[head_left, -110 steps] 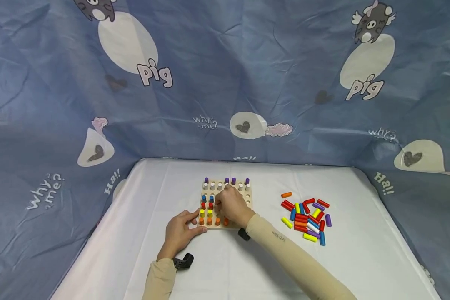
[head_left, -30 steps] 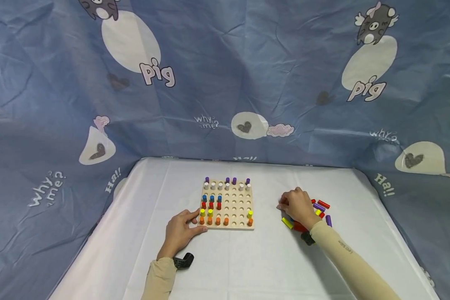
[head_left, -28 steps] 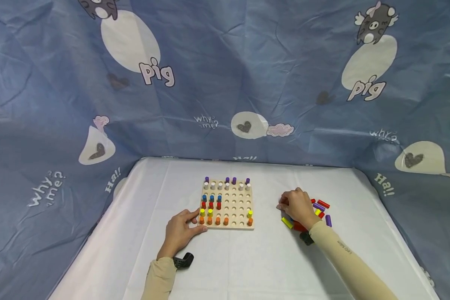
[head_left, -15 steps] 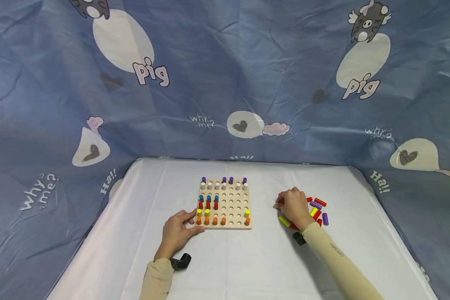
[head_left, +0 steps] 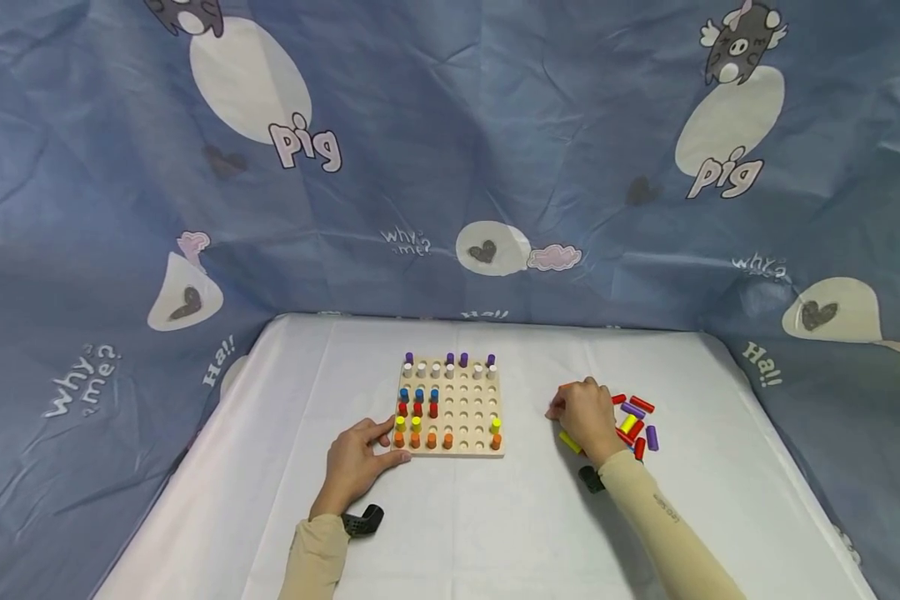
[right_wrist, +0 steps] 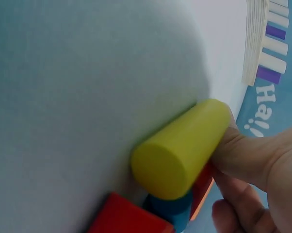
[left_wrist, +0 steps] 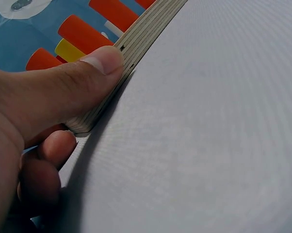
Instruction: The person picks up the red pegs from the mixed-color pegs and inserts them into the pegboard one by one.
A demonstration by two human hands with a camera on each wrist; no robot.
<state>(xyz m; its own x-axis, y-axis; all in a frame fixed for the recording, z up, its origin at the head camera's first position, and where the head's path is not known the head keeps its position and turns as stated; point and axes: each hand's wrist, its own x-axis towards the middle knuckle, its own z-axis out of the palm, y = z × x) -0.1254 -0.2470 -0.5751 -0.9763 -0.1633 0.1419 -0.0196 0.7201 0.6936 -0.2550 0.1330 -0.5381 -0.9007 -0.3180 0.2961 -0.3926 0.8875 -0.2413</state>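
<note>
A wooden pegboard [head_left: 461, 408] lies on the white table with rows of coloured pegs standing in it: purple, white, blue, red, yellow and orange. My left hand [head_left: 357, 462] grips its near left corner. In the left wrist view, the thumb [left_wrist: 105, 60] presses on the board's edge [left_wrist: 141, 41], with other fingers curled beside the corner. My right hand [head_left: 588, 417] is low over the left part of a pile of loose pegs. In the right wrist view, a yellow peg [right_wrist: 182, 150] lies in front of the thumb and hides its tip; whether the fingers pinch a peg cannot be told.
Loose red pegs [head_left: 642, 404], purple pegs [head_left: 652, 437] and a yellow peg [head_left: 628, 424] lie right of my right hand. An orange peg [head_left: 565, 385] shows behind it. Patterned blue cloth [head_left: 390, 192] rises behind and beside the table [head_left: 300, 367].
Since the earliest frame, my right hand has moved from the board to the pile; the third blue and third red pegs show standing there. Lately it shifts only slightly. My left hand stays put.
</note>
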